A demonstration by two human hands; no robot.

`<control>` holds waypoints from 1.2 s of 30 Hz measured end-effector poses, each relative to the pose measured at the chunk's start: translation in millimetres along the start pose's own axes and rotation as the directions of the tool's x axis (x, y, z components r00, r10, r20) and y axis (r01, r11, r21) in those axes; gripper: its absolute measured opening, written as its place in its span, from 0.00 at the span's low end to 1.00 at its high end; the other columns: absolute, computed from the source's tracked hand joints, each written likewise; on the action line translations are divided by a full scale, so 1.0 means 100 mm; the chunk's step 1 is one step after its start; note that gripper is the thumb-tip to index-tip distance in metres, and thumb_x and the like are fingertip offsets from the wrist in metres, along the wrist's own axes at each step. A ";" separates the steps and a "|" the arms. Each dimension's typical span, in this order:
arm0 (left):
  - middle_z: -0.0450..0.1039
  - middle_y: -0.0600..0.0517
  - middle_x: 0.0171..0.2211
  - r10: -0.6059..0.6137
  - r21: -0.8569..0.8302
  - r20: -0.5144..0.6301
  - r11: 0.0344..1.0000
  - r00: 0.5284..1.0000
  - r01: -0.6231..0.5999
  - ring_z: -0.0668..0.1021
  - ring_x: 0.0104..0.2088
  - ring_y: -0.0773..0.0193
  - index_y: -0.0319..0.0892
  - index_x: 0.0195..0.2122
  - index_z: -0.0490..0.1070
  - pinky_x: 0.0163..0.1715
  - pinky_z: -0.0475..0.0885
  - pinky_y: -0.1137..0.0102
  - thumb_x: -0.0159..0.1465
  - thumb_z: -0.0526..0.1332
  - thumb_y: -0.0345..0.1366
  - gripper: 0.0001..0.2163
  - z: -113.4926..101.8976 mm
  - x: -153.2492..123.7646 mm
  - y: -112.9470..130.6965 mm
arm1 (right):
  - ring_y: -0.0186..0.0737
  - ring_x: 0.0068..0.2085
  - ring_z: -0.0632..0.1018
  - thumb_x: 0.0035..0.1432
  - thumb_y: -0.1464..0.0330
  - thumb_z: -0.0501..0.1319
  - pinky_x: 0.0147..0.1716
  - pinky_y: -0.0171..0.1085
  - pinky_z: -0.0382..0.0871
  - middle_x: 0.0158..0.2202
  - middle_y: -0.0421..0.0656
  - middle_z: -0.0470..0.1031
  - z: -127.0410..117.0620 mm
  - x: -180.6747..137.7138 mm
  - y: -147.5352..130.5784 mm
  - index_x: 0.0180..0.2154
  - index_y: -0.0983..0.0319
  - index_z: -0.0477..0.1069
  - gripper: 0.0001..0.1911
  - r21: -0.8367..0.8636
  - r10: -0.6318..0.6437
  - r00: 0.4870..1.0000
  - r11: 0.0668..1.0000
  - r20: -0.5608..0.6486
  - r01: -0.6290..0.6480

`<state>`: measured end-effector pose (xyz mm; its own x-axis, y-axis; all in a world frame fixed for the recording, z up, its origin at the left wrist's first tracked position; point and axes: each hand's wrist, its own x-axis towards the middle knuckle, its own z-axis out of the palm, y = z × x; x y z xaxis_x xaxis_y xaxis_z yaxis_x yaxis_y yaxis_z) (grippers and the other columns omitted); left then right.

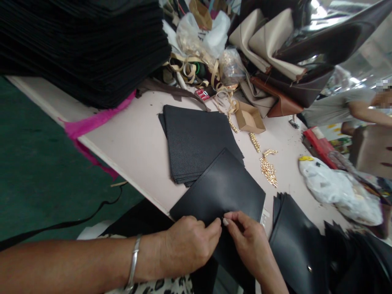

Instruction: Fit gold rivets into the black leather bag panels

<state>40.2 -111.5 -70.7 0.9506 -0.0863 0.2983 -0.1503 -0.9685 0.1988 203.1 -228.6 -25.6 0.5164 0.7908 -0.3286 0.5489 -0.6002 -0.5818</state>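
- Head view, the only feed I have: both hands are at the near edge of a pale table (pixel 131 143), over a smooth black panel (pixel 228 183).
- Panel position: near centre, set cornerwise; its far-left part overlaps a stack of black grained sheets (pixel 196 139).
- Left hand (pixel 192 241): fingers curled in, tips drawn together at the panel. I cannot tell whether they are clamped on anything. Silver bracelet (pixel 134 257) on the wrist.
- Right hand (pixel 248 234): thumb and forefinger tips brought close together, just beside the left fingertips. Whatever may lie between them is too small for me to make out.
- Right of the panel: more black pieces (pixel 297 241), one bearing a small metal stud (pixel 309 269).
- Beyond the panel, to the right: gold chain (pixel 268 170) in a loose heap; farther off, an open cardboard box (pixel 249 118).
- Far left: tall black pile (pixel 92 49), with a pink strip (pixel 98 120) below it hanging over the table edge.
- Far right: white plastic bag (pixel 339 190); behind it, a co-worker's arm (pixel 369 112).
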 end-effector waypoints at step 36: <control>0.74 0.45 0.51 -0.052 -0.174 0.120 0.982 0.991 0.073 0.80 0.32 0.64 0.39 0.52 0.70 0.30 0.73 0.72 0.62 0.57 0.25 0.16 0.00 0.02 -0.09 | 0.43 0.37 0.78 0.57 0.60 0.62 0.38 0.37 0.68 0.37 0.46 0.78 -0.19 0.06 0.02 0.41 0.61 0.75 0.13 -0.170 0.191 0.932 0.953 -0.307 -0.251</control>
<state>42.9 -103.1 -71.7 0.9829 -0.0628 0.1732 -0.1255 -0.9167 0.3795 219.7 -227.5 -15.1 0.7882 0.5856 -0.1890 0.5049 -0.7911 -0.3454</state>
